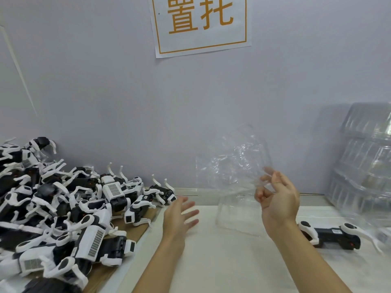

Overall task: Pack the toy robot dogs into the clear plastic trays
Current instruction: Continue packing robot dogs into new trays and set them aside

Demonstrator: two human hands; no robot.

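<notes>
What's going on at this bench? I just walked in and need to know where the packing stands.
A person is starting to pack toy robot dogs. The right hand pinches a clear plastic tray by its edge, lifted above the white table. The left hand is open and holds nothing, beside the pile of toy dogs on the left. One dog lies alone on the right, near a stack of trays. The held tray looks empty.
</notes>
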